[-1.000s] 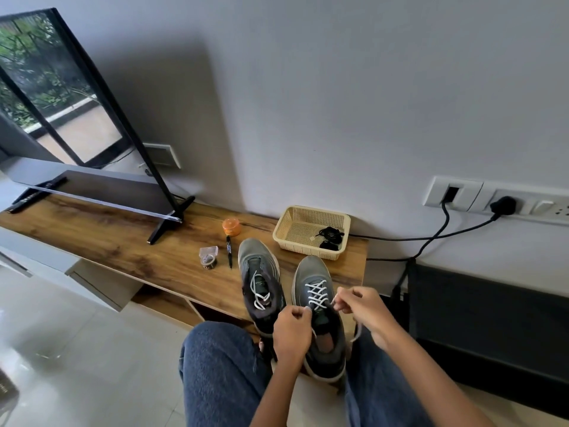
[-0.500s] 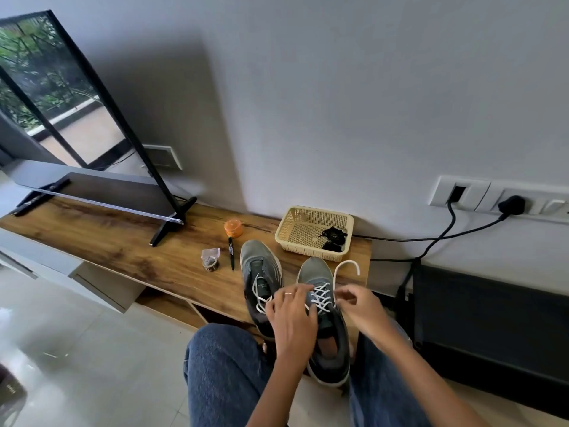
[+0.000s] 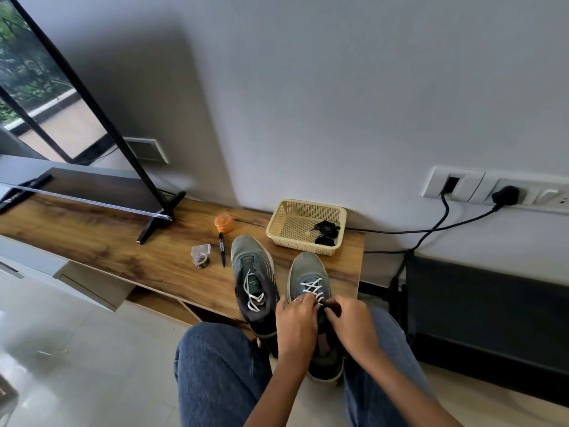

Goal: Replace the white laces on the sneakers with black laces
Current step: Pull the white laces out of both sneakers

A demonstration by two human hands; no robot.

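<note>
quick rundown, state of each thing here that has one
left shoe: white lace loosened, partly threaded
right shoe: white lace crisscrossed in the front eyelets
left hand: fingers curled at the right shoe's lace
right hand: fingers curled at the same spot
basket: open, black laces bundled inside
orange jar: lid on
marker: capped, lying flat
wall plug: plugged in

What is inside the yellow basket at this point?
The basket on the wooden shelf holds two small bundles of black laces toward its right side, plus a small pale scrap on the mesh floor. The near wall hides part of the bottom.
</note>
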